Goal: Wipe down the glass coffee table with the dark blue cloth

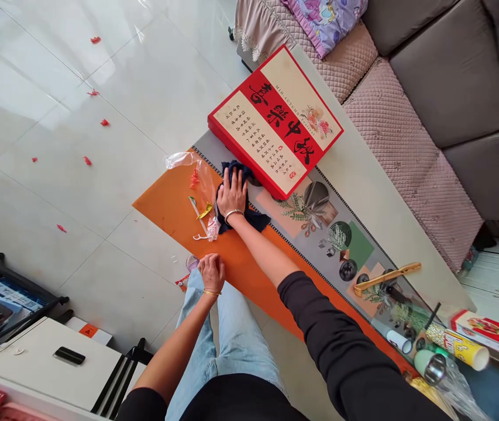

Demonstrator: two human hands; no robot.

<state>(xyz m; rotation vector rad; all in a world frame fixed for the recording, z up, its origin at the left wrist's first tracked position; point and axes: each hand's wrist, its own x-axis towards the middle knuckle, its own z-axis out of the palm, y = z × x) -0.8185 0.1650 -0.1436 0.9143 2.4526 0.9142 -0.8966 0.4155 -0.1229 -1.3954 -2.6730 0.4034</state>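
Observation:
My right hand (pixel 233 196) lies on a dark navy cloth (pixel 255 221), pressing it to the orange part of the tabletop (pixel 249 263), with the cloth bunched around the fingers. Just left of the cloth is litter: a clear plastic wrapper (pixel 185 159), a red crinkled scrap (pixel 194 178), a yellow wrapper piece (pixel 206 211), a thin white stick (pixel 197 211) and a crumpled pinkish wrapper (pixel 213 228). My left hand (pixel 212 273) is at the table's near edge with its fingers curled in. Nothing shows in it.
A red and cream Mid-Autumn gift box (pixel 275 120) stands beyond the cloth. Toward the right are a wooden back scratcher (pixel 387 278), a mint cup (pixel 430 366) and a yellow canister (pixel 464 348). Several red scraps (pixel 105 122) lie on the floor. A sofa (pixel 402 158) borders the table.

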